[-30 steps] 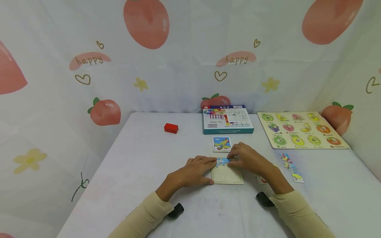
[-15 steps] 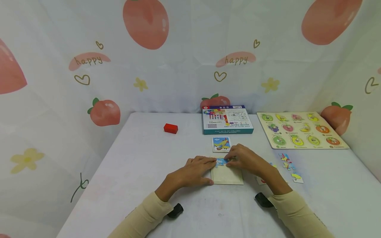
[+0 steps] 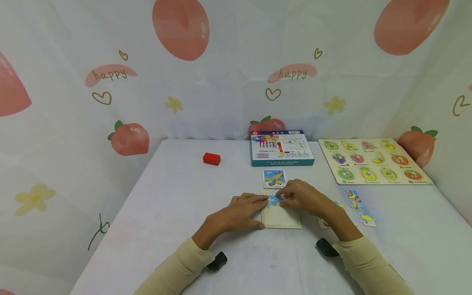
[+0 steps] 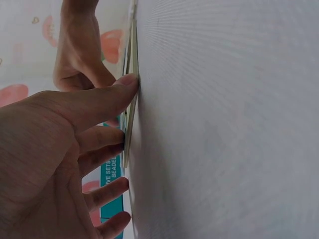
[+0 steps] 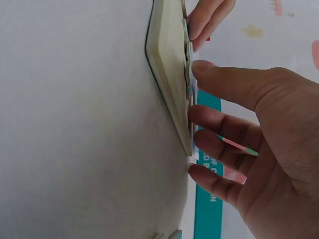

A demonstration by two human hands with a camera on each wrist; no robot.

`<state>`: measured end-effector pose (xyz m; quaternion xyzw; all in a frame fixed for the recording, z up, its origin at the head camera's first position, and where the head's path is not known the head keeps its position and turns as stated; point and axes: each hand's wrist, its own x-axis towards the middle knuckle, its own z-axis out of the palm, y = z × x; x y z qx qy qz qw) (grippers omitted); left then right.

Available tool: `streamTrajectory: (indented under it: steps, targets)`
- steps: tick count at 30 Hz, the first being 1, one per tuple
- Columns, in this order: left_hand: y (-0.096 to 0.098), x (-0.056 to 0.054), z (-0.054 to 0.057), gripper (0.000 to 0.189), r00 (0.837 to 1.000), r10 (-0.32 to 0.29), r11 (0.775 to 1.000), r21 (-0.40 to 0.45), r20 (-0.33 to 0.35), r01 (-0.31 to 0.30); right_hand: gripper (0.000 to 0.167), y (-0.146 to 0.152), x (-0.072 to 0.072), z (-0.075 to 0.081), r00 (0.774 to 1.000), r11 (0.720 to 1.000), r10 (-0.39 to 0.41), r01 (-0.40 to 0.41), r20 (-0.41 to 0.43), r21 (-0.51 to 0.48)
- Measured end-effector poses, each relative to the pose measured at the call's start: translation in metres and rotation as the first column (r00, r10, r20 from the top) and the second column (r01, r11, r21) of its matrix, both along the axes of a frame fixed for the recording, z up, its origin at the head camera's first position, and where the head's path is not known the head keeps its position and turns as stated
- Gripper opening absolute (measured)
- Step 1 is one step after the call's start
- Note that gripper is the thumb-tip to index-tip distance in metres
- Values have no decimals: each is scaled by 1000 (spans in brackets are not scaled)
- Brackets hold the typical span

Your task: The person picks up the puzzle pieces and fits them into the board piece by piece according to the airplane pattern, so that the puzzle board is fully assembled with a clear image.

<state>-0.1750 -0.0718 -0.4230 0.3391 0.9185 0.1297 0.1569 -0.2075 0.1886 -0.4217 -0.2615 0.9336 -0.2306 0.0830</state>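
Observation:
A pale square puzzle board (image 3: 282,218) lies in front of the person, with blue jigsaw puzzle pieces (image 3: 273,200) along its far edge. My left hand (image 3: 240,212) rests at the board's left side, fingers spread, thumb at the near left corner and a fingertip by the pieces. In the left wrist view, the left thumb (image 4: 112,97) touches the board's edge. My right hand (image 3: 304,197) holds a blue piece between thumb and index finger low over the far edge, partly hiding it. The right wrist view shows the right thumb (image 5: 227,82) on the pieces, the other fingers apart.
Beyond the board lies an airplane picture card (image 3: 274,178), then a teal-edged box (image 3: 283,149). A fruit puzzle board (image 3: 372,162) is at the back right. Loose jigsaw pieces (image 3: 355,200) lie right of the right hand, some partly under its forearm. A red block (image 3: 212,159) is back left.
My right hand has slid slightly left along the board's far edge, its fingertips now closer to the left hand. The left hand has stayed in place.

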Motion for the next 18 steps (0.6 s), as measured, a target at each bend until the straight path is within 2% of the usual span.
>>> streamTrajectory:
  steps: [4,11,18]
  targets:
    - [0,0,0,78,1000,-2,1000,-1,-5,2,25,0,0,0,1000,1000,21,-21,-10,5]
    - [-1,1,1,78,1000,-4,1000,-1,-2,4,24,0,1,1,1000,1000,-3,3,5,-3]
    - [-1,1,0,79,1000,-1,1000,-9,-1,1,24,-1,0,1,999,1000,25,-25,-22,-4]
